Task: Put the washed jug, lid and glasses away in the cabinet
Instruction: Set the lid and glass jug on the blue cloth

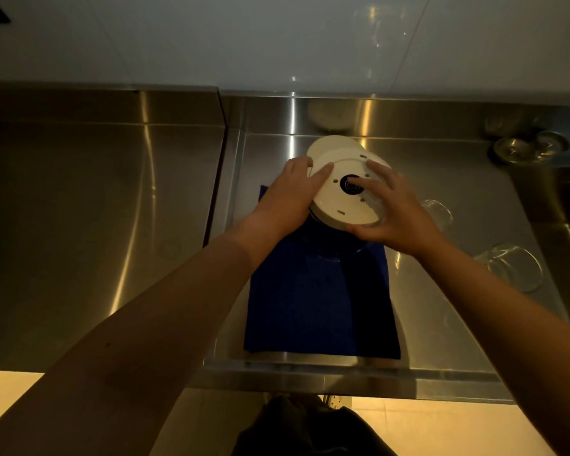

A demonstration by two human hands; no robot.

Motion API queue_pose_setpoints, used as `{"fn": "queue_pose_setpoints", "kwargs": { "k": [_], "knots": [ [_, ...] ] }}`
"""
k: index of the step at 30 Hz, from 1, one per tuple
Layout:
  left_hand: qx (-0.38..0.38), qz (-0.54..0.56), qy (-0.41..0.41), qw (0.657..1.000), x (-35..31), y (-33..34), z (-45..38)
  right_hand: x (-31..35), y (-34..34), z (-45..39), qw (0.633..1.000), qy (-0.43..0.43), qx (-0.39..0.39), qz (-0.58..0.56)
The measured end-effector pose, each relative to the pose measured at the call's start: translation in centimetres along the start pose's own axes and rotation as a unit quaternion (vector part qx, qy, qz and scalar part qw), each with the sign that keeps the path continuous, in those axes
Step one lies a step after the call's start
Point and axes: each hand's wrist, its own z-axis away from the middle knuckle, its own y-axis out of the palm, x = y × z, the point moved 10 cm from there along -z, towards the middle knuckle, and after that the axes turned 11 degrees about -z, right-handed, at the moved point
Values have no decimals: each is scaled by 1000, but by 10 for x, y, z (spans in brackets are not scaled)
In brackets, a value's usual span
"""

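Steel counter: upturned jug base between both hands' fingers.

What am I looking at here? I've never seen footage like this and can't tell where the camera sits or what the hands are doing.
There is no machine: the one picture comes from a camera worn on a person's head, looking down at their own bare arms over a steel counter. The left hand and right hand both grip an upside-down jug, whose cream base with a dark round centre faces the camera. The jug is over a blue cloth. To the right, clear glasses lie on the steel. A cream disc behind the jug may be its lid, though that is hard to tell.
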Motion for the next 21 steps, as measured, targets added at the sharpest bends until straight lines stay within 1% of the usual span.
{"fn": "queue_pose_setpoints", "kwargs": {
  "k": [4, 6, 8, 11, 16, 21],
  "knots": [
    [-7, -72, 43, 996, -17, 3, 5, -6, 4, 4, 997, 25, 39, 67],
    [-4, -88, 52, 995, -22, 8, 10, 0, 9, 6, 991, 6, 47, 124],
    [-11, -100, 80, 992, -33, 9, 15, 10, 17, 9, 981, -32, 52, 183],
    [-13, -104, 100, 989, -41, 11, 16, 13, 28, 13, 969, -41, 60, 236],
    [-14, -95, 85, 992, -39, 10, 12, 9, 27, 4, 963, -59, 77, 253],
    [11, -100, 59, 993, -38, 20, 5, 7, 26, 1, 963, -77, 73, 248]
  ]
}}
